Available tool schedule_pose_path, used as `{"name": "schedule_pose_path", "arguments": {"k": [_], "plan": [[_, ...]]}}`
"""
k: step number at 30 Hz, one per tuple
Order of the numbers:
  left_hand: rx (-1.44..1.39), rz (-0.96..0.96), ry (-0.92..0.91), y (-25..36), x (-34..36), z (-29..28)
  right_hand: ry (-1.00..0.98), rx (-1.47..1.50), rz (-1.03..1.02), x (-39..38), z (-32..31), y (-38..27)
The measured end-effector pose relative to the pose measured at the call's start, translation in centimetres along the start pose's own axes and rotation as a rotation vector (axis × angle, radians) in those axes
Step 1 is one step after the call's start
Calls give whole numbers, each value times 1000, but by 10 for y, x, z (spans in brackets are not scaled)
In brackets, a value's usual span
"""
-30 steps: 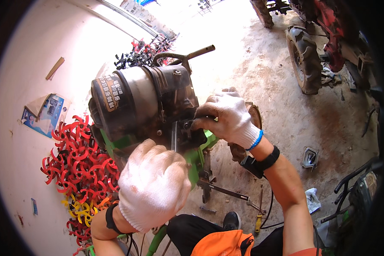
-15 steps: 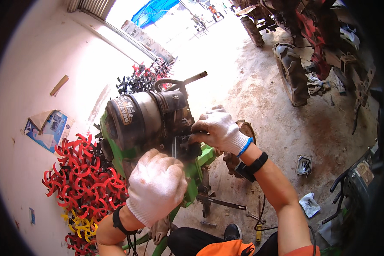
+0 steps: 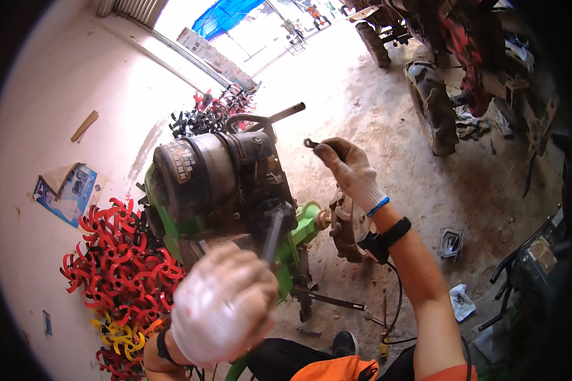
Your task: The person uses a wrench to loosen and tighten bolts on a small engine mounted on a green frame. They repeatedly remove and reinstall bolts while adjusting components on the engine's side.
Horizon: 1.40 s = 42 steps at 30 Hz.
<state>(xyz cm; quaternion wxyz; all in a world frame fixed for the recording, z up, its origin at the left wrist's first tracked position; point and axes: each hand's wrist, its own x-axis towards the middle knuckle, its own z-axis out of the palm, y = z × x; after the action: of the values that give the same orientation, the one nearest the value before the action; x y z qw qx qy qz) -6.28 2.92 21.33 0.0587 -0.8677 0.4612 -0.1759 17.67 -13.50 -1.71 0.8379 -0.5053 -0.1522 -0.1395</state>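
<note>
Both my hands wear white knitted gloves. My right hand (image 3: 348, 166) is raised to the right of the engine, pinching a small dark metal piece (image 3: 309, 144) with a looped end between thumb and fingers. My left hand (image 3: 225, 301), blurred by motion, is closed in front of the engine, and what it grips is hidden. A grey metal bar (image 3: 273, 233) slants from the engine's near side down toward that hand; I cannot tell whether the hand holds it. The dark, dusty engine (image 3: 213, 168) sits on a green machine frame (image 3: 286, 260) with a tubular handle (image 3: 286, 113).
A heap of red curved blades (image 3: 127, 267), with yellow ones (image 3: 117, 333) below, lies along the left wall. A lugged wheel (image 3: 344, 232) stands right of the frame. Tools, including a yellow-handled one (image 3: 384, 343), lie near my foot. A red machine with tyres (image 3: 430, 108) stands far right.
My right hand has left the engine and moved up and right, with the small metal piece in its fingers. My left hand has dropped down and slightly left, showing more of the grey bar.
</note>
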Motion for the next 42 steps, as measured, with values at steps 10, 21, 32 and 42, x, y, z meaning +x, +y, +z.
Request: {"name": "schedule_pose_path", "arguments": {"k": [10,21,32,42], "plan": [[-369,22,-336,64,-14,126,36,-252,259,-20,-56,27],[-973,-434,-606,66,21,310,-83,-470,196,-59,-49,-20],[-1100,-599,-427,72,-28,374,-277,-730,-375,-64,27,-40],[-1249,-731,-175,43,-46,255,-275,-778,-598,-38,54,-25]]}}
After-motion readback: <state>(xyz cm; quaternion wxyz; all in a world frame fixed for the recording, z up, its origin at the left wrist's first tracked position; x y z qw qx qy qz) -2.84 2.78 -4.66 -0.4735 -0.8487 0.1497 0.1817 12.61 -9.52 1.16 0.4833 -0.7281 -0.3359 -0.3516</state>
